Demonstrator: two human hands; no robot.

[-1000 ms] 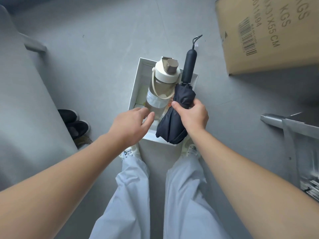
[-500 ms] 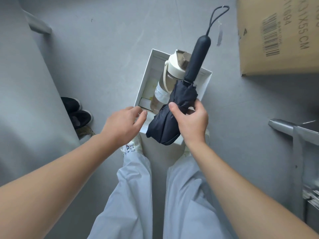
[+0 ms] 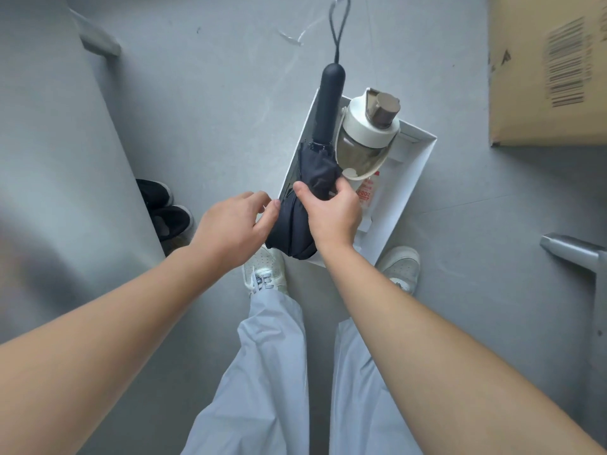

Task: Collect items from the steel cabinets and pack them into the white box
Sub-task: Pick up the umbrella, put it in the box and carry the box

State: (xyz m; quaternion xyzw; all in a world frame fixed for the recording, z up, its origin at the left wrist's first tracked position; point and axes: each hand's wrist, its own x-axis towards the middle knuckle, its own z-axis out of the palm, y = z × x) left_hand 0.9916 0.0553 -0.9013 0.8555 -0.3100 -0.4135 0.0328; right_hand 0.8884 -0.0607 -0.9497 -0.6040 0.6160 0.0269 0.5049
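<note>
A white box (image 3: 407, 182) stands on the grey floor in front of my feet. In it stands a clear water bottle (image 3: 364, 139) with a white lid and grey cap, and a small white pack with red print (image 3: 366, 193) lies beside it. A folded dark umbrella (image 3: 312, 178) leans along the box's left wall, handle and wrist loop pointing away from me. My right hand (image 3: 331, 215) grips its fabric body from the right. My left hand (image 3: 235, 226) touches the umbrella's left side with its fingertips.
A steel cabinet side (image 3: 59, 159) rises on the left, with a pair of black shoes (image 3: 167, 211) at its foot. A cardboard carton (image 3: 548, 67) stands at the upper right. A steel handle or rail (image 3: 571, 251) juts in from the right.
The umbrella has swung from the right of the bottle to the box's left side. My left hand has come up against its fabric. The view has shifted left.
</note>
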